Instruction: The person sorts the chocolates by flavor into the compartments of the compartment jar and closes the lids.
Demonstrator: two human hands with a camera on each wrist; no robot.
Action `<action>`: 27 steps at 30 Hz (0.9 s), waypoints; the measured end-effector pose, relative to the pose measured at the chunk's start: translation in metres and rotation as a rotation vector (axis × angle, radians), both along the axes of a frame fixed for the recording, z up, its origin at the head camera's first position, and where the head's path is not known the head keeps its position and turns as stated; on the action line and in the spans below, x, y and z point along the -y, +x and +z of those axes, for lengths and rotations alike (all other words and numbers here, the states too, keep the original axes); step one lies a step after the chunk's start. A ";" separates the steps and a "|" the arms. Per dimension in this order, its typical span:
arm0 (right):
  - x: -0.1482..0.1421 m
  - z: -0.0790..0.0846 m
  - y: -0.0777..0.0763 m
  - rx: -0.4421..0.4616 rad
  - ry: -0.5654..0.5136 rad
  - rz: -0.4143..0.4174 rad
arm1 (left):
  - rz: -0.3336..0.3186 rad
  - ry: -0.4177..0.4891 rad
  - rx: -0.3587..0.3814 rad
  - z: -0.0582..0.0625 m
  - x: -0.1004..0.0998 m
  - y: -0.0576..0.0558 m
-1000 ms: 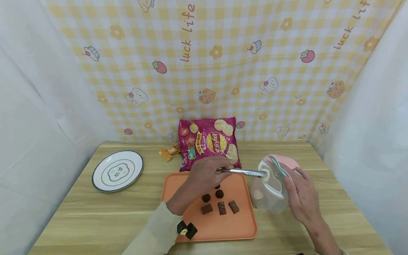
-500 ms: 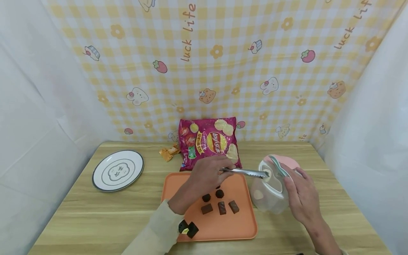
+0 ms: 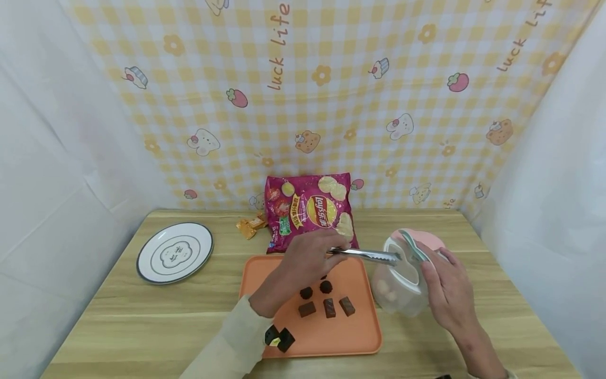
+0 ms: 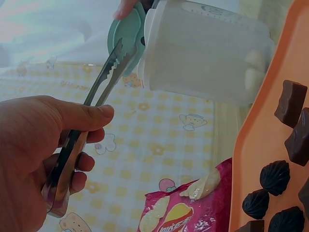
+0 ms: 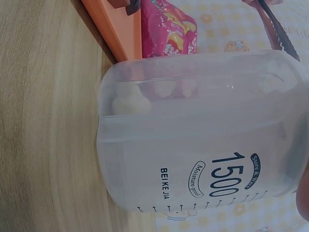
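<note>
My left hand (image 3: 303,258) holds metal tongs (image 3: 366,255), their serrated tips over the opening of a translucent storage jar (image 3: 402,302). Nothing shows between the tips in the left wrist view, where the tongs (image 4: 101,79) stand near the jar's raised green flap lid (image 4: 126,36). My right hand (image 3: 447,289) grips that flap (image 3: 412,245) at the jar's top, thumb on the near side. Pale, rounded pieces (image 5: 130,100) lie at the jar's bottom; their kind is unclear. The jar's wall (image 5: 193,140) carries the print "1500".
An orange tray (image 3: 331,339) bears chocolate pieces (image 3: 330,308) and dark round sweets (image 3: 325,287). Behind it leans a Lay's chip bag (image 3: 307,205), with gold-wrapped sweets (image 3: 248,227) beside it. A white plate (image 3: 175,254) sits at the left. Pink (image 3: 426,238) shows behind the jar.
The pale piece at the tongs' tips has dropped into the jar, where two pieces now show at the bottom. Both hands have stayed almost in place.
</note>
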State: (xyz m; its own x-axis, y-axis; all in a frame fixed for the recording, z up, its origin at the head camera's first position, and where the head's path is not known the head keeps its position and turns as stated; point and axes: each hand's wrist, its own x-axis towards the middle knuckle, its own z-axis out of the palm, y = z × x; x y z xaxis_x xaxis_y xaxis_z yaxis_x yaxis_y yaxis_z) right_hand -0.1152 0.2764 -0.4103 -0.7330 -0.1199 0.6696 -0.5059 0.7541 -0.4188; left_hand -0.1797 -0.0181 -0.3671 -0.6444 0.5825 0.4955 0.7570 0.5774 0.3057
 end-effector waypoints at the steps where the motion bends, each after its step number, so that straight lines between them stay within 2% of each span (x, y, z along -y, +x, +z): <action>1: 0.000 0.000 0.000 -0.002 0.002 0.000 | 0.000 -0.001 0.002 0.000 0.000 0.000; 11: 0.001 0.002 0.000 -0.015 -0.004 -0.003 | 0.016 0.030 0.029 -0.002 0.009 0.003; 17: 0.002 0.001 0.000 -0.043 -0.010 0.000 | 0.024 -0.006 0.100 -0.005 0.022 0.009; 27: 0.002 0.000 -0.001 -0.081 -0.010 0.001 | 0.068 -0.084 0.129 -0.019 0.053 0.022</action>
